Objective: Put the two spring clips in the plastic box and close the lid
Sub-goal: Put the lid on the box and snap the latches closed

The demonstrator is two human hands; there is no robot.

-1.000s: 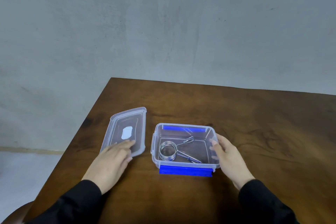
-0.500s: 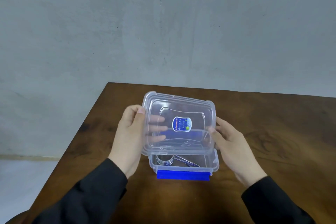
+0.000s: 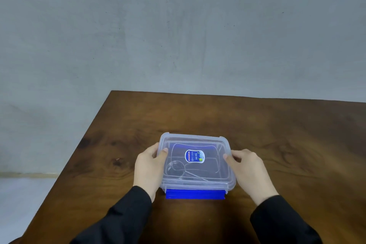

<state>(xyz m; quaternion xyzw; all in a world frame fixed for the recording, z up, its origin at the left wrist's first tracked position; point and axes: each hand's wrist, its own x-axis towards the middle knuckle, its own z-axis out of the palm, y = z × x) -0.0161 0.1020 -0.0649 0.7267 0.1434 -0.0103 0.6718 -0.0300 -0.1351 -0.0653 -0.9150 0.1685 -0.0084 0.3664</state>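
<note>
A clear plastic box [image 3: 229,185] stands on the brown wooden table [image 3: 277,134], near its front. The clear lid [image 3: 195,142], with a blue oval sticker, lies flat on top of the box. Through the lid I see a coiled metal spring clip [image 3: 178,167] in the left half; a second clip cannot be made out. A blue latch flap [image 3: 195,194] sticks out flat at the box's near side. My left hand [image 3: 148,166] grips the lid's left edge, thumb on top. My right hand [image 3: 249,170] holds the right edge the same way.
The table's left edge [image 3: 75,156] runs diagonally close to my left arm, with pale floor [image 3: 21,204] beyond it. A grey wall [image 3: 178,35] rises behind the table's far edge.
My left hand picked the lid up from the table left of the box and carried it over. With both hands the lid came down from a tilt to lie flat on the box.
</note>
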